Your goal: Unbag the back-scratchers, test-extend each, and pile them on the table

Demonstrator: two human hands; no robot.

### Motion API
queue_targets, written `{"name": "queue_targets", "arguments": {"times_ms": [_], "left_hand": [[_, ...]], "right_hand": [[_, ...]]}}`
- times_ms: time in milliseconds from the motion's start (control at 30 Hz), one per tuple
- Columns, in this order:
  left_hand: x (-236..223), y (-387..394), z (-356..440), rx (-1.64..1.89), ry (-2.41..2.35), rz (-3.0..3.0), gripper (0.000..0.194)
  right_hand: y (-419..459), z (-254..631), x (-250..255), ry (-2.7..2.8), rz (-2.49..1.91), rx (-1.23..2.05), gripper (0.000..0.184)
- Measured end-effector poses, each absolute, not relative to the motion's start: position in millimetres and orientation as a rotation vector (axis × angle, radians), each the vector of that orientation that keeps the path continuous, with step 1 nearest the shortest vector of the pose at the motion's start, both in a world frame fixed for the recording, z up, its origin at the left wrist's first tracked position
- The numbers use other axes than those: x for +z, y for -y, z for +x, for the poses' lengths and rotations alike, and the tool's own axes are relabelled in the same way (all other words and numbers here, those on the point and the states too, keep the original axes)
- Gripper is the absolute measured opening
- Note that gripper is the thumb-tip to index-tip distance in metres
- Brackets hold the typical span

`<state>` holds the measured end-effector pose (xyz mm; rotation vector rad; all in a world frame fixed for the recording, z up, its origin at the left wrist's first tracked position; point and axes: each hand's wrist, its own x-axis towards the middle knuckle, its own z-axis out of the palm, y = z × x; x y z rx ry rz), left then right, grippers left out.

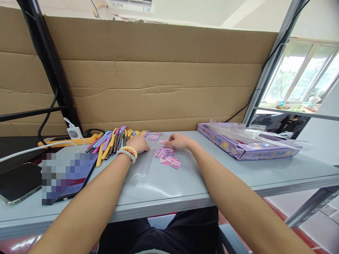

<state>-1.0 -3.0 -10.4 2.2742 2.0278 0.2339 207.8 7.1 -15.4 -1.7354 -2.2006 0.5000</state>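
My left hand (139,143), with beaded bands on its wrist, rests at the far end of a clear plastic bag (140,169). Its fingers are curled down and partly hidden, closed at the bag's edge. My right hand (178,141) pinches a small pink printed card (162,142) between thumb and fingers. Just in front of it lies a loose pile of similar pink and purple cards (163,153). A few more cards (153,137) lie behind, between the hands. Left of my left hand is a bundle of colourful sticks (108,143) with claw-like ends.
A purple printed box (238,150) with clear plastic wrapping stands at the right. On the left are a phone (21,181), a dark tablet-like item (76,181) and a charger (74,132) with a white cable. Cardboard (164,81) walls off the back of the grey table (185,190).
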Motion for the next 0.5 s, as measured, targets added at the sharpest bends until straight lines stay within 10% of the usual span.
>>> {"name": "queue_targets", "arguments": {"times_ms": [300, 500], "left_hand": [[4.4, 10.6, -17.2, 0.122, -1.784, 2.283, 0.021], [-11.2, -1.6, -9.9, 0.09, -1.767, 2.596, 0.067]], "right_hand": [[-4.3, 209.3, -12.5, 2.192, -1.685, 0.513, 0.042], [-4.9, 208.1, -13.5, 2.215, -1.672, 0.498, 0.039]]}}
